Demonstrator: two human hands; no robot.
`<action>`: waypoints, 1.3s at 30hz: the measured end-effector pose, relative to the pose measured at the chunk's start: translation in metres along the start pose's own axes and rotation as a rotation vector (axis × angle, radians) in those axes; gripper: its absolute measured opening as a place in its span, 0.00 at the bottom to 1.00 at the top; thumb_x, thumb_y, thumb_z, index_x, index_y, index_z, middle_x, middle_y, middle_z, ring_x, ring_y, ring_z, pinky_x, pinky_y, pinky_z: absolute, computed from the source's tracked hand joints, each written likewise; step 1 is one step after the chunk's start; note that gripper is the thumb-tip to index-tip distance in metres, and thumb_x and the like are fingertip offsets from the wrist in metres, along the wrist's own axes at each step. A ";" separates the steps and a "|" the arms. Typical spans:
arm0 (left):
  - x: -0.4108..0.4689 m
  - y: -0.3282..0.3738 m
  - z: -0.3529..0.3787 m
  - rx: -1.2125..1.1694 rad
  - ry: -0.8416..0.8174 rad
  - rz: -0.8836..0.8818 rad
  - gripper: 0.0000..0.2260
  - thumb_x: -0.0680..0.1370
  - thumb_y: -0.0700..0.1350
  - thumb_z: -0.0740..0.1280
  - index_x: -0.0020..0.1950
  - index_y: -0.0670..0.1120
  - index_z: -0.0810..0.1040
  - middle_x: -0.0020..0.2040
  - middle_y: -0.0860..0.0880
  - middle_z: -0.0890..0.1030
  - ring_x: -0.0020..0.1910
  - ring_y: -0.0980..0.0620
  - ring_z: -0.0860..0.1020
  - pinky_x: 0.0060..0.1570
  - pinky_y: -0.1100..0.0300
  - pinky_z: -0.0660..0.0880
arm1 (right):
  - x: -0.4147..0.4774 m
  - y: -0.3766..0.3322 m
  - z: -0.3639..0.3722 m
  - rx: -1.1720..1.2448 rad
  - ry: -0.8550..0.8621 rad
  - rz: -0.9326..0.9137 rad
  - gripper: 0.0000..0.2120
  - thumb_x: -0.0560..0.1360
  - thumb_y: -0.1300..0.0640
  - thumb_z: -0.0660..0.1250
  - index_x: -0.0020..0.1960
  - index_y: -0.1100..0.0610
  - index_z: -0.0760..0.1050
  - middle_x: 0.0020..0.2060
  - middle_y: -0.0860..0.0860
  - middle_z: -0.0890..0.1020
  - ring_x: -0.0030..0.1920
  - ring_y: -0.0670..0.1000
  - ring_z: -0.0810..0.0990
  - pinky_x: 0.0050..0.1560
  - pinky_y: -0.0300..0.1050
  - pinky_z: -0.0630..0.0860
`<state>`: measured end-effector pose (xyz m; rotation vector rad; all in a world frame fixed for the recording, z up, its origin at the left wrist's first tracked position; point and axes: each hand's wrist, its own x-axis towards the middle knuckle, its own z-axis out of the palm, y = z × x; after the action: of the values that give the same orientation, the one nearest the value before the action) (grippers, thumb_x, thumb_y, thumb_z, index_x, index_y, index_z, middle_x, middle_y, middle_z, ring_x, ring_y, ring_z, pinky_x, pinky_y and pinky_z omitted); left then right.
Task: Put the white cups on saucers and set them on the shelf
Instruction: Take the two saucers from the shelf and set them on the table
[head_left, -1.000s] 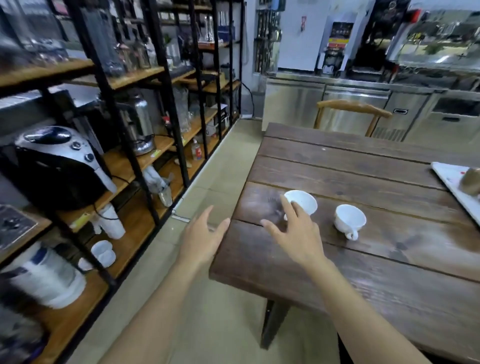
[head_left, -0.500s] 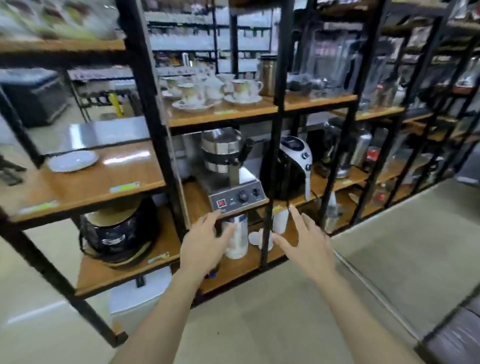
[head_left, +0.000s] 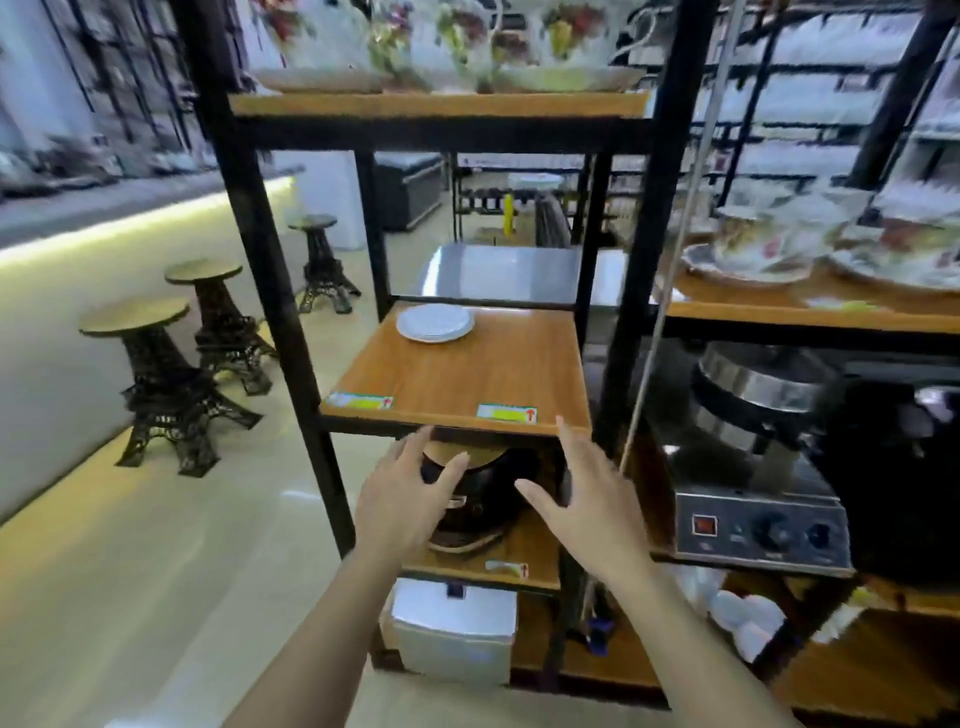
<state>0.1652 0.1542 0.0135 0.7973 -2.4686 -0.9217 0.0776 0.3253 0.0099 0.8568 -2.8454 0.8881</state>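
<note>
A small stack of white saucers (head_left: 435, 322) lies at the back left of a wooden shelf board (head_left: 467, 379) in a black metal rack. My left hand (head_left: 402, 501) and my right hand (head_left: 589, 506) are raised just below the front edge of that board, both empty with fingers spread. No white cups are in view here; the table with them is out of frame.
Floral cups and saucers (head_left: 748, 249) fill the shelves above and to the right. A black pot (head_left: 483, 488) sits on the shelf under my hands, a waffle maker (head_left: 758, 467) to the right. Three dark stools (head_left: 166, 379) stand on the floor at left.
The view has swung left from the table with the two white cups to the rack, and closer to the shelf with the saucers. Both hands stay empty and open.
</note>
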 end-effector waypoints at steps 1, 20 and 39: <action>0.014 -0.003 -0.001 0.006 0.018 -0.020 0.28 0.76 0.61 0.61 0.74 0.51 0.65 0.73 0.49 0.69 0.71 0.47 0.68 0.65 0.52 0.67 | 0.019 -0.005 0.005 -0.001 -0.013 -0.018 0.39 0.73 0.32 0.56 0.76 0.42 0.43 0.76 0.48 0.59 0.75 0.51 0.59 0.73 0.53 0.58; 0.275 -0.049 -0.008 -0.311 0.015 -0.163 0.28 0.76 0.55 0.65 0.74 0.49 0.62 0.71 0.47 0.70 0.69 0.46 0.70 0.65 0.52 0.67 | 0.289 -0.053 0.091 0.167 -0.014 0.239 0.39 0.72 0.35 0.61 0.76 0.47 0.49 0.76 0.52 0.59 0.75 0.56 0.58 0.72 0.58 0.59; 0.412 -0.079 0.032 -0.633 -0.115 -0.499 0.27 0.78 0.38 0.64 0.75 0.43 0.57 0.71 0.42 0.68 0.65 0.39 0.72 0.43 0.50 0.81 | 0.409 -0.054 0.157 0.238 -0.084 0.513 0.30 0.69 0.40 0.69 0.63 0.58 0.72 0.68 0.54 0.64 0.69 0.56 0.61 0.73 0.57 0.55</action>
<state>-0.1368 -0.1379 -0.0009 1.1491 -1.8782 -1.8391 -0.2211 0.0016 -0.0137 0.1609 -3.1328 1.2835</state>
